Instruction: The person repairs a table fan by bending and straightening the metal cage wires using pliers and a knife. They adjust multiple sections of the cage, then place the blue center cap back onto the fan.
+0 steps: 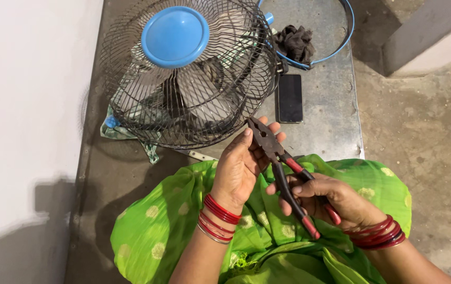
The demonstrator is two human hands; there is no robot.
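Item in hand: 1 pair of pliers [280, 171], dark metal head, black handles with red grip sections, held over the lap above a bright green patterned garment [183, 221]. Right hand [336, 202] – fingers curled closed around the 2 handles, which are spread slightly apart. Left hand [241, 168] – fingers wrapped about the head of the pliers, thumb along the near side, the pliers' tip showing just above the fingertips. Both wrists carry red bangles. Surroundings: 1 table fan [188, 73] lying on its back on a grey metal table [336, 126], dark wire guard facing up, round blue centre cap, pale blades visible through the cage; the pliers' tip sits just beside the guard's lower right rim. 1 black phone [290, 98], screen dark, flat on the table just right of the fan. 1 blue ring [341, 37] at the table's far end with 1 crumpled dark cloth [295, 43] lying inside it. White wall at the left – rough concrete floor at the right.
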